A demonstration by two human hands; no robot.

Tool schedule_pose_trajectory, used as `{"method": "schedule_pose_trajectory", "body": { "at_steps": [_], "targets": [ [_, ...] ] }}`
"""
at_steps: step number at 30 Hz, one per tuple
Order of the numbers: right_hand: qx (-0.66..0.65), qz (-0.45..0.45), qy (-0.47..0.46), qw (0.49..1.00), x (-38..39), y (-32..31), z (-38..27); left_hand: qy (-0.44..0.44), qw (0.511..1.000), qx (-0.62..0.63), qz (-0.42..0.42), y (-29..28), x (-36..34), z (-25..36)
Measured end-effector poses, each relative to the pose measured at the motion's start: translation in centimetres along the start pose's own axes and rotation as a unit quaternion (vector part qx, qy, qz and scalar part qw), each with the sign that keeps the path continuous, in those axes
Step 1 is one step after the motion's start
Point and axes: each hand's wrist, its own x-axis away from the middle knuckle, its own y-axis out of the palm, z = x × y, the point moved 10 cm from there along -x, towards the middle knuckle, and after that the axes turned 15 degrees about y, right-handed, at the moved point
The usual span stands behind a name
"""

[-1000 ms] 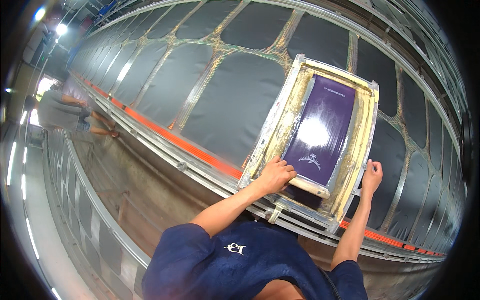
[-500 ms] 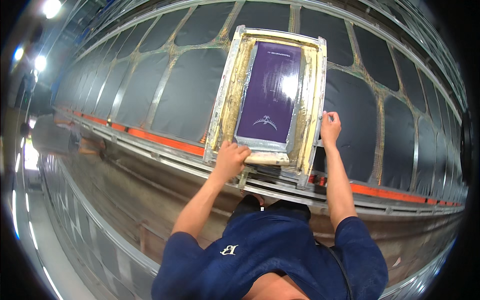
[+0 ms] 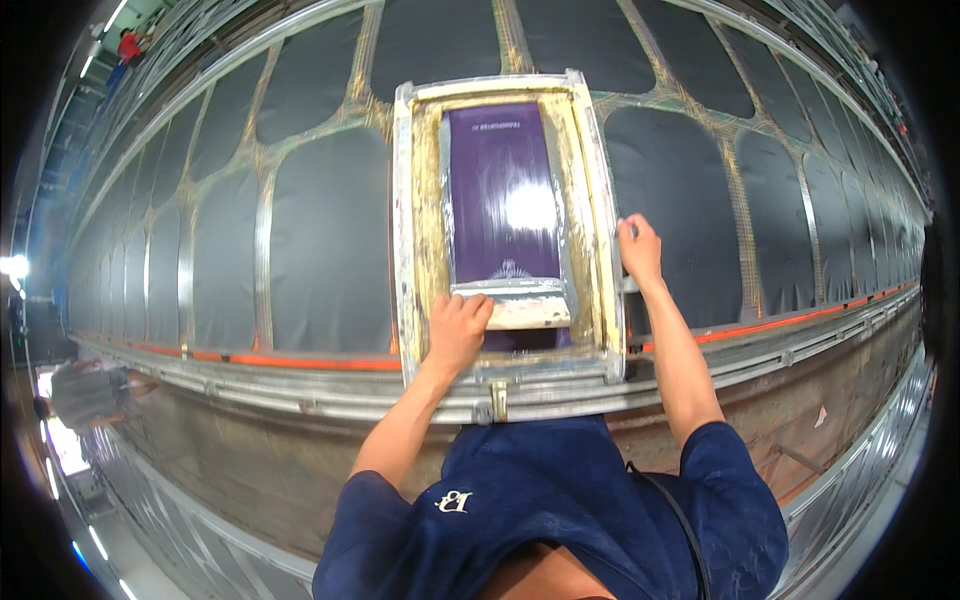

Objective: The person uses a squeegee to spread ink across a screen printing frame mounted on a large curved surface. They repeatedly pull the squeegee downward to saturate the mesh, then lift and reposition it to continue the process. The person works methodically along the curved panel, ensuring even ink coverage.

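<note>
A screen-printing frame [image 3: 405, 230] with pale, stained edges lies before me over a dark panel. Its purple screen [image 3: 495, 190] shines, with wet-looking margins along both sides. A pale, wide squeegee [image 3: 530, 314] lies crosswise near the screen's near end. My left hand [image 3: 460, 330] is closed over the squeegee's left end, fingers wrapped on top. At the frame's right side rail, my right hand [image 3: 641, 248] is closed with fingers curled against the outer edge. Its fingertips are partly hidden.
Rows of dark panels [image 3: 325, 240], parted by bands of layered coloured lines, stretch left and right. A metal rail [image 3: 280, 385] with an orange strip runs along the near edge. Another person [image 3: 90, 395] stands at far left; one in red [image 3: 130, 47] is far off.
The squeegee has moved away from me with my left hand, baring a purple strip on its near side. The frame looks squarer to the rail as my view has shifted. My right hand stays at its side.
</note>
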Motion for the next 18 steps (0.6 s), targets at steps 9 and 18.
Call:
{"method": "schedule_pose_trajectory", "body": {
  "at_steps": [9, 18],
  "targets": [
    [0.040, -0.102, -0.356, 0.928, -4.7, 3.6, -22.2, 0.037, 0.997, -0.064, 0.020, 4.7, -19.4, -20.8],
    [0.332, -0.180, -0.349, 0.858, -14.5, 15.0, -33.9, -0.102, 0.978, 0.081, -0.165, 8.2, -29.5, -32.8]
  ]
}}
